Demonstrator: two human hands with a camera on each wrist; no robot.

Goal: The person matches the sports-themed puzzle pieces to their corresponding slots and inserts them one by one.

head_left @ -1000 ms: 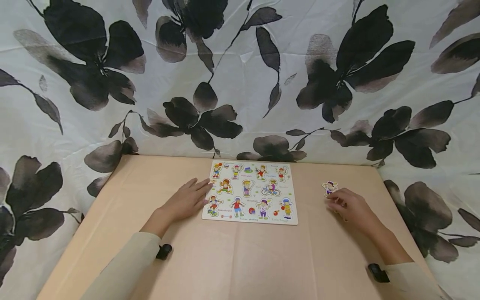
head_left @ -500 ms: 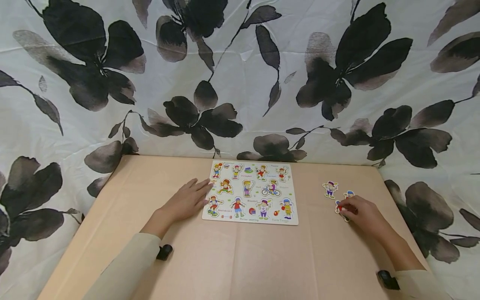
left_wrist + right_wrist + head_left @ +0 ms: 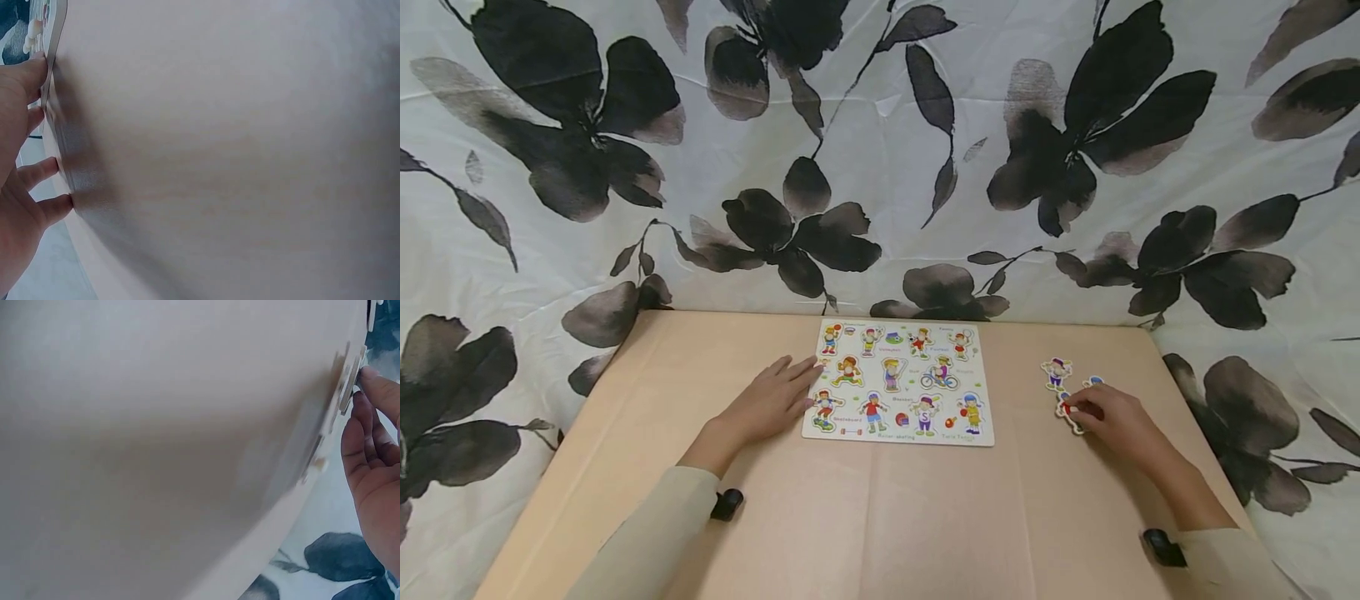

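Flat on the table lies a white puzzle board [image 3: 812, 431] with colourful sports figures. My left hand [image 3: 767, 400] rests at its left edge, fingers extended; the left wrist view shows this hand [image 3: 22, 206] with fingertips against the board's edge [image 3: 57, 28] and on the table. To the right of the board, my right hand [image 3: 1120, 425] pinches a puzzle piece [image 3: 1064, 405] of a red-clad figure, its lower part tilted down to the right. In the right wrist view, thumb and fingers of the hand [image 3: 378, 469] grip a thin piece [image 3: 354, 378] edge-on.
A purple-clad figure piece [image 3: 1057, 372] lies just beyond the pinched one. Another piece [image 3: 1093, 381] shows partly behind the right hand. The beige table [image 3: 940, 525] meets a floral cloth [image 3: 887, 167] at its back edge.
My right hand moved from the purple-clad piece rightward to the red-clad piece, then shifted slightly left with it, closer to the purple-clad one. The left hand stays at the board.
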